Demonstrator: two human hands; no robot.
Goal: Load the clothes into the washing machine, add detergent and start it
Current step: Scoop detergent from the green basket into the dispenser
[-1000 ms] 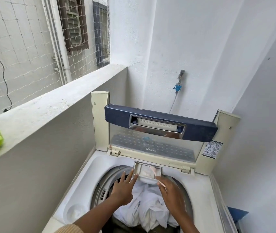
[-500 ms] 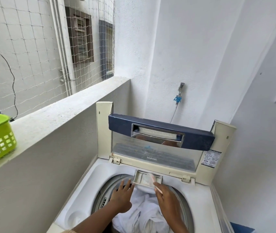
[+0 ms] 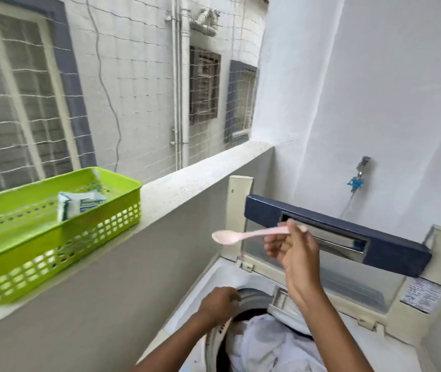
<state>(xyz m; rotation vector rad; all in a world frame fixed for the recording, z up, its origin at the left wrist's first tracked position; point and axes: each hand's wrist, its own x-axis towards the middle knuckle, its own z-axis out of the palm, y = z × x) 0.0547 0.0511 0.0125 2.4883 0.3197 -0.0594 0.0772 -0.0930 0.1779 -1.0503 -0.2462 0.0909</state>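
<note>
- While the right hand (image 3: 291,248) pinches a pink spoon (image 3: 251,235) mid-frame, bowl pointing left, any leftover powder could spill outside the machine.
- The left hand (image 3: 220,304), loosely curled, rests on the drum rim (image 3: 249,292).
- Clothes (image 3: 270,345) lie in the drum, bottom centre.
- The detergent packet (image 3: 81,205) leans in the green basket (image 3: 53,232), left; a careless reach might tip it.

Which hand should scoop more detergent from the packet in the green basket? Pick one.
Right. The right hand already holds the pink spoon, bowl pointing toward the green basket; the left hand rests on the drum rim.
</note>
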